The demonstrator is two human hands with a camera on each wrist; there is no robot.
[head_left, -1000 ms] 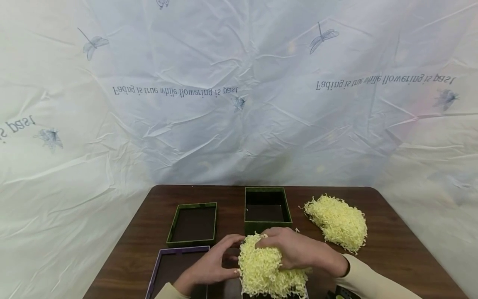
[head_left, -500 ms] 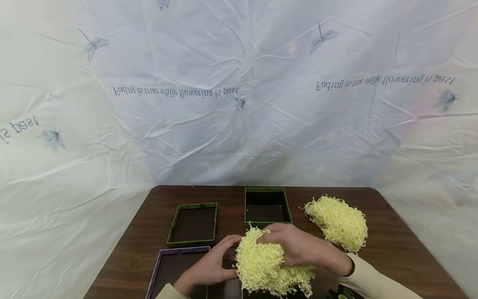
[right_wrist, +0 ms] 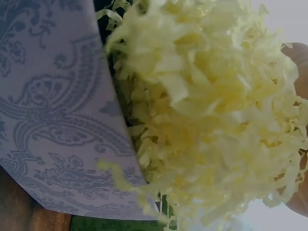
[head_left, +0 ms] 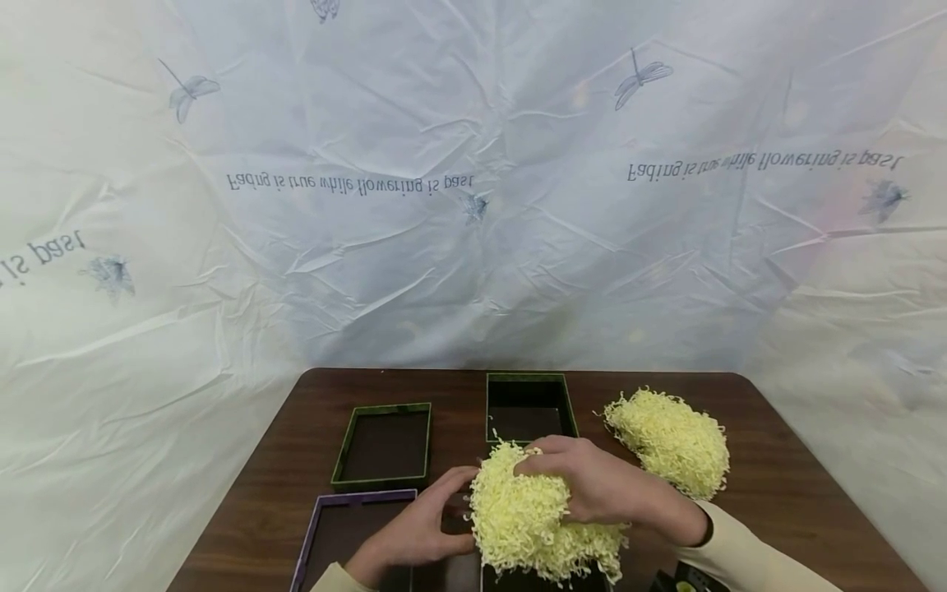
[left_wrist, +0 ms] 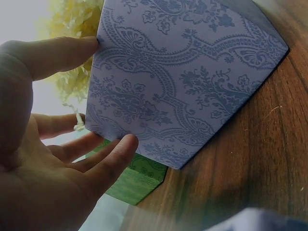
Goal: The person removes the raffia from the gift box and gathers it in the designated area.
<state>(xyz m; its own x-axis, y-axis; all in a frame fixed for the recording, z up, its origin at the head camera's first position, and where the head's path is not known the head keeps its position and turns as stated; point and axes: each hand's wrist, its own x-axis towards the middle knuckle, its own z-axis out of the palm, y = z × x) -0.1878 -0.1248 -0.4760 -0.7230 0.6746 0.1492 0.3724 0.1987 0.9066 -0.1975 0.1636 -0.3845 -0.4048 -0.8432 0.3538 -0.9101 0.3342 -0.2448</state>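
A clump of pale yellow shredded paper (head_left: 521, 506) is in my right hand (head_left: 592, 485), which grips it from the right and above. Beneath it stands the lavender patterned box (left_wrist: 168, 72), whose dark inside shows a little under the paper in the head view. My left hand (head_left: 422, 522) is at the box's left side. In the left wrist view its thumb meets the box's upper edge and its fingertips (left_wrist: 127, 140) touch the side wall near a corner. Paper strands hide most of my right fingers in the right wrist view.
A green-rimmed box (head_left: 528, 411) stands behind the clump. A green-rimmed lid (head_left: 383, 478) and a purple-rimmed lid (head_left: 366, 495) lie to the left. Another shredded paper pile (head_left: 673, 444) sits at the right on the brown wooden table (head_left: 799, 526).
My right hand has risen slightly with the shredded paper, and more of the box's dark inside shows below it. My left hand has stayed nearly still.
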